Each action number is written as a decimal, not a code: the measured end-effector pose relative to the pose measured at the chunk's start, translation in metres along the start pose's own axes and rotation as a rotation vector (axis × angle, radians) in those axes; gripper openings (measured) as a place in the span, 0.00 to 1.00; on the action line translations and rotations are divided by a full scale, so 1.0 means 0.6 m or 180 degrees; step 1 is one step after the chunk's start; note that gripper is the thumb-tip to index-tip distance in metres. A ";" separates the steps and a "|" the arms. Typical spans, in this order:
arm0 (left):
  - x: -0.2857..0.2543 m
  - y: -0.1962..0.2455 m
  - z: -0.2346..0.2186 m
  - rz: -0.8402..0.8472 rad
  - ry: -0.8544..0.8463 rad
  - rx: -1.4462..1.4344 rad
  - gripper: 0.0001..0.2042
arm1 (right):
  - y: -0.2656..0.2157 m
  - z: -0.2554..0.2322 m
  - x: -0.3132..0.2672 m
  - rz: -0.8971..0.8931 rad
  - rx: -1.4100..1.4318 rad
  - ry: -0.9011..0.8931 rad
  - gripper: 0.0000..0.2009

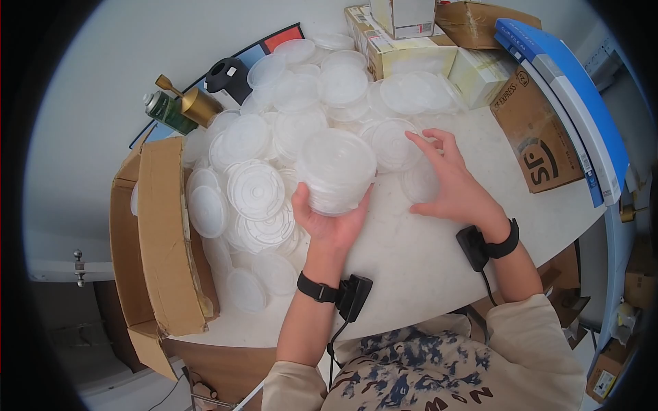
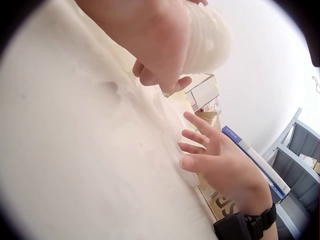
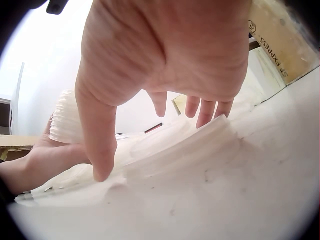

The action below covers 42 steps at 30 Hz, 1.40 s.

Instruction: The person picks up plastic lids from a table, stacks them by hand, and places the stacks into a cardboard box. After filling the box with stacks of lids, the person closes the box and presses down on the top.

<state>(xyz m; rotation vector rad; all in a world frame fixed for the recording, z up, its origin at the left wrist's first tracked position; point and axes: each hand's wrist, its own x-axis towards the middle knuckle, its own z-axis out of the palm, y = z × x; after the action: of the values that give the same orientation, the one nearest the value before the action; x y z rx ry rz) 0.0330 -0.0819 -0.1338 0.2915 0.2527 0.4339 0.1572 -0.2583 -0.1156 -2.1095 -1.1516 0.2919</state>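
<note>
A stack of round translucent lids (image 1: 336, 164) rests in the left hand (image 1: 337, 222), whose thumb and fingers curl round its lower side; the left wrist view shows the stack (image 2: 207, 40) edge-on beside that palm. To its right the right hand (image 1: 456, 181) is spread with thumb and fingers apart, holding nothing. Between its fingertips in the head view lies a single lid (image 1: 419, 181) on the table. In the right wrist view the fingertips are close to a lid's edge (image 3: 200, 132); contact cannot be told. Many loose lids (image 1: 256, 190) lie heaped behind and left of the stack.
An open cardboard box (image 1: 164, 236) stands at the left. At the back are a green can (image 1: 169, 113), a gold object (image 1: 199, 106) and a black object (image 1: 228, 80). Cartons (image 1: 411, 58), a brown box (image 1: 534, 130) and blue binders (image 1: 569, 103) stand at the right on the white table (image 1: 404, 274).
</note>
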 end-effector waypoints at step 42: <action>0.002 -0.004 -0.016 -0.0963 -0.0760 0.1115 0.40 | 0.006 -0.046 0.007 -0.1195 0.2000 0.0542 0.41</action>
<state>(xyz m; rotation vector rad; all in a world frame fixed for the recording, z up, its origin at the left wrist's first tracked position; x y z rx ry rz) 0.0319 -0.0814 -0.1438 0.6340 0.1340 0.0506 0.1761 -0.2693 -0.0974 -1.3209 -1.1415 0.2491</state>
